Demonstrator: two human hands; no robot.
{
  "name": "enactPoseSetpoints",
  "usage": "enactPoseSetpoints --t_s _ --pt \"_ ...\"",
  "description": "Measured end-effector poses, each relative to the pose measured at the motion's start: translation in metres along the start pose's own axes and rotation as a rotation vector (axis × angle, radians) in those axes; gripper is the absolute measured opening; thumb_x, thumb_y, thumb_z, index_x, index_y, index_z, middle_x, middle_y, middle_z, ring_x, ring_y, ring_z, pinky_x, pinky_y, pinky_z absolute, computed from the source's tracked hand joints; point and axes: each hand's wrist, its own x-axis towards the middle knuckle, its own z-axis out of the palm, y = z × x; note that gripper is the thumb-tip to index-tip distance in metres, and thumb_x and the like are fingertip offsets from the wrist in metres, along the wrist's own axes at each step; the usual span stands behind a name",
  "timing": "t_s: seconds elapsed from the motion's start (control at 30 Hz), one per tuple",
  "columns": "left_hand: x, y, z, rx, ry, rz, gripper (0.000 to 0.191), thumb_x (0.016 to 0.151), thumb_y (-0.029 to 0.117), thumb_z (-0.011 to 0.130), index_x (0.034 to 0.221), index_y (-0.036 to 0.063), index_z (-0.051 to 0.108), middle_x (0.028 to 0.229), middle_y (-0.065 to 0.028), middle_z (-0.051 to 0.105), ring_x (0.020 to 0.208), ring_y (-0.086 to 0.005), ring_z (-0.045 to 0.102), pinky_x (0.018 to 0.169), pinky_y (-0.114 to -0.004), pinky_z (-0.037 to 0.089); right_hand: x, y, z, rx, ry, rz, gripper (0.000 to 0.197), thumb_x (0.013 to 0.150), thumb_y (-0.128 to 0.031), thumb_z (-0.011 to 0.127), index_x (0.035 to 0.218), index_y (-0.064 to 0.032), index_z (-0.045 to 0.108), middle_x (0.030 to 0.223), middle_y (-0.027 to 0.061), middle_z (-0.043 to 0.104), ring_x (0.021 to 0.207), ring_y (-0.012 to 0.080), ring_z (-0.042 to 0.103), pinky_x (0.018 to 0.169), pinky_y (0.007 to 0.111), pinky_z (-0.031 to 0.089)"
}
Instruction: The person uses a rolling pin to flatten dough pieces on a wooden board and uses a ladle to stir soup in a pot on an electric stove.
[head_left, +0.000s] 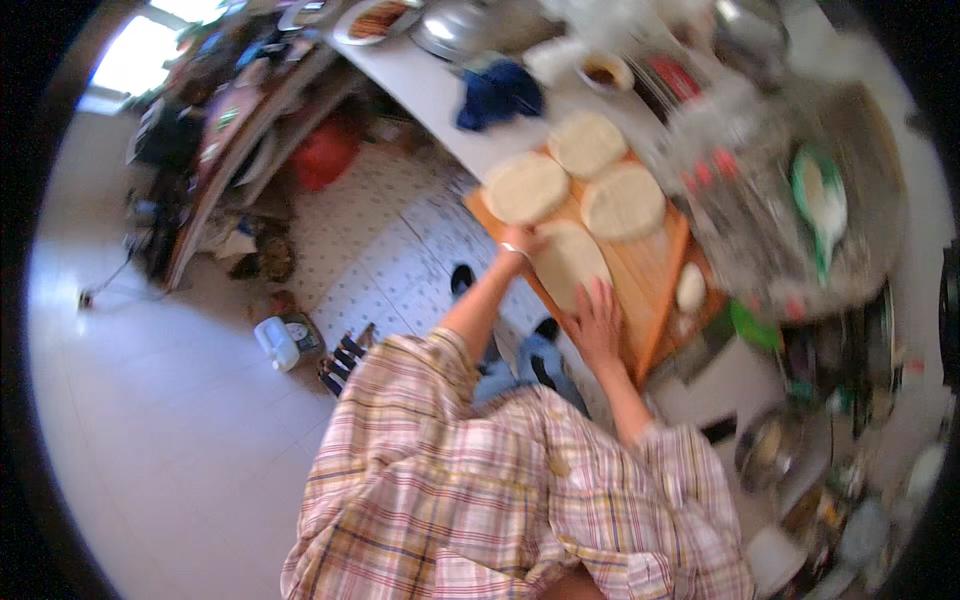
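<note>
Several flat dough rounds lie on an orange-brown wooden board. My left hand (526, 240), with a pale bracelet at the wrist, is at the upper left edge of the nearest dough round (568, 262); whether its fingers grip the dough is blurred. My right hand (596, 319) rests with spread fingers on the lower edge of the same round. Beyond them lie a left dough round (526, 189), a far one (587, 144) and a right one (623, 202). The wooden board (645, 277) has a raised strip on its right, past which sits a small dough piece (691, 288).
Right of the board, a plastic bag of flour (750, 217) stands by a green scoop (819, 195). Behind are a dark blue cloth (500, 94), a small bowl of dark sauce (602, 73) and a metal lid (450, 31). A white jug (276, 343) stands on the floor.
</note>
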Motion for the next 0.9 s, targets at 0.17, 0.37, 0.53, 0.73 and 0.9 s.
enactPoseSetpoints --t_s 0.17,0.37,0.53,0.73,0.9 --pt "-0.02 -0.005 0.008 -0.012 -0.158 0.03 0.024 0.076 0.023 0.067 0.092 0.0048 0.069 0.079 -0.0118 0.069 0.073 -0.0232 0.067 0.07 -0.034 0.054 -0.015 -0.016 -0.02 -0.093 -0.121 0.102 0.055 0.084 -0.019 0.066 0.133 -0.0111 0.043 0.142 0.0149 0.034 0.134 0.0379 0.028 0.105 0.055 0.026" --pt "-0.035 -0.038 -0.064 -0.211 -0.261 0.309 0.029 0.08 0.027 0.065 0.1 0.0066 0.065 0.092 -0.0143 0.069 0.085 -0.0291 0.067 0.077 -0.038 0.053 0.022 -0.032 -0.015 -0.03 -0.073 0.22 0.045 0.082 -0.006 0.062 0.123 0.0018 0.046 0.13 0.021 0.038 0.122 0.0408 0.036 0.102 0.05 0.029" --pt "-0.057 -0.129 -0.242 -0.229 -0.316 0.106 0.035 0.085 0.032 0.064 0.109 0.0063 0.063 0.103 -0.013 0.069 0.094 -0.027 0.066 0.083 -0.037 0.051 0.146 -0.139 -0.007 0.192 -0.047 0.046 0.038 0.081 -0.001 0.059 0.118 0.0013 0.05 0.121 0.0204 0.045 0.113 0.0368 0.046 0.097 0.041 0.038" --pt "-0.093 -0.289 -0.419 -0.359 0.424 -0.21 0.027 0.085 0.023 0.064 0.105 0.0044 0.063 0.099 -0.0119 0.068 0.087 -0.0229 0.066 0.08 -0.034 0.052 0.284 -0.312 0.058 0.389 -0.341 -0.318 0.026 0.082 -0.001 0.057 0.108 0.0 0.054 0.11 0.0183 0.053 0.103 0.0357 0.053 0.089 0.039 0.044" --pt "-0.125 -0.354 -0.514 -0.789 0.703 -0.419 0.026 0.088 0.02 0.062 0.109 0.0054 0.061 0.095 -0.006 0.067 0.08 -0.0146 0.063 0.07 -0.028 0.052 0.35 -0.41 0.121 0.37 -0.539 -0.501 0.023 0.081 -0.002 0.059 0.104 -0.0037 0.056 0.108 0.0157 0.053 0.096 0.0364 0.057 0.081 0.041 0.048"
